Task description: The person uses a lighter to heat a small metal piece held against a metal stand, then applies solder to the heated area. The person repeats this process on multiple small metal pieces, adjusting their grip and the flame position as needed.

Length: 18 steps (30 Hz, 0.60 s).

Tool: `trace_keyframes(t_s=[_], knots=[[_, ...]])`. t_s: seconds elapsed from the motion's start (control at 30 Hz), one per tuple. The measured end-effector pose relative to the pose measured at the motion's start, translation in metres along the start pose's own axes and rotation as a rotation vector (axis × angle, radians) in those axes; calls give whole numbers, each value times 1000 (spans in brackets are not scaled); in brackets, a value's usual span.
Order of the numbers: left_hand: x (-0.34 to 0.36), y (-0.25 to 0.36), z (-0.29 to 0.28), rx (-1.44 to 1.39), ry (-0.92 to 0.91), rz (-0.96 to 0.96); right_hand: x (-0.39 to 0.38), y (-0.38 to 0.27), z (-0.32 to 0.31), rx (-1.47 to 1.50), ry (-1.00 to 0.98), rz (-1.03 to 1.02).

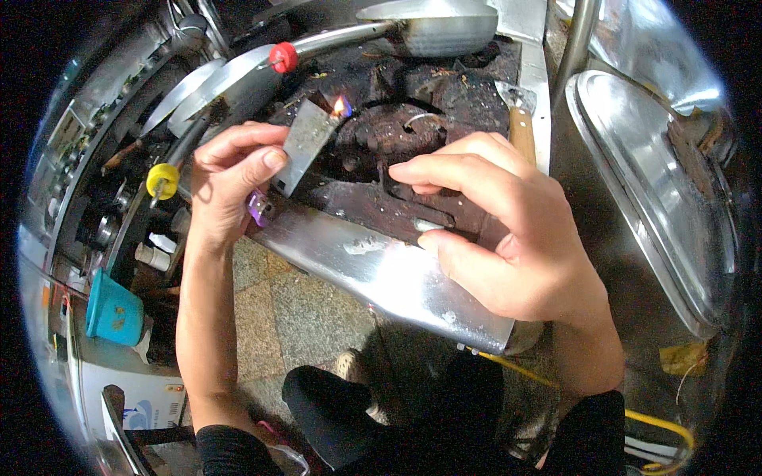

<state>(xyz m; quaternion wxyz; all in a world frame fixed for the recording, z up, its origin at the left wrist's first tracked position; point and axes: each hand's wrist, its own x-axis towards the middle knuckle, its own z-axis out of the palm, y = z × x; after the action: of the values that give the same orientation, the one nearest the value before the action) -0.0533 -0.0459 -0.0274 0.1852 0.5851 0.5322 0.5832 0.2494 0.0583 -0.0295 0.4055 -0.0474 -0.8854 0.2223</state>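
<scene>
1. Right hand (pixel 504 230): we hold it over the front of the range, thumb and forefinger apart, with nothing seen gripped between them. A small pale piece (pixel 429 225) shows just beyond the thumb tip; we cannot tell whether they touch.
2. Left hand (pixel 234 170): clamped, thumb against fingers, on the lower part of a grey rectangular strip (pixel 307 144). Material uncertain. The strip stands tilted, its top leaning right, above the near left side of the burner.
3. Purple lighter (pixel 259 208): just below the left thumb, apparently tucked in the same hand; the grip itself is hidden.
4. Flame (pixel 342 106): small, orange and blue, at the strip's upper right corner. Our judgement: fingers could be burned if fire or heat travels down the strip. Tilting the top downward would speed this.
5. Second hazard, judged: the lighter lies close to the strip's lower end, so a slipped grip could bring fire against it.
6. Steel front ledge (pixel 397 278): below both hands, bright and smooth; a dropped strip could slide off it toward our legs.
7. Burner (pixel 381 147): blackened and crusted. Should gas collect there, the flame could cause a flare near our bare forearms; residue might catch too.
8. Wooden-handled spatula (pixel 521 131): on the range's right edge.
9. Long-handled pan (pixel 448 33): at the back.
</scene>
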Motion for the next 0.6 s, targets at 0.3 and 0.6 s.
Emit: trace_keyframes(t_s=[0.3,0.6], knots=[[1,-3,6,-69,77,-18,-2,-2,0,75,42,2],[4,-2,9,-150,51,-79,-2,1,5,32,102,6]])
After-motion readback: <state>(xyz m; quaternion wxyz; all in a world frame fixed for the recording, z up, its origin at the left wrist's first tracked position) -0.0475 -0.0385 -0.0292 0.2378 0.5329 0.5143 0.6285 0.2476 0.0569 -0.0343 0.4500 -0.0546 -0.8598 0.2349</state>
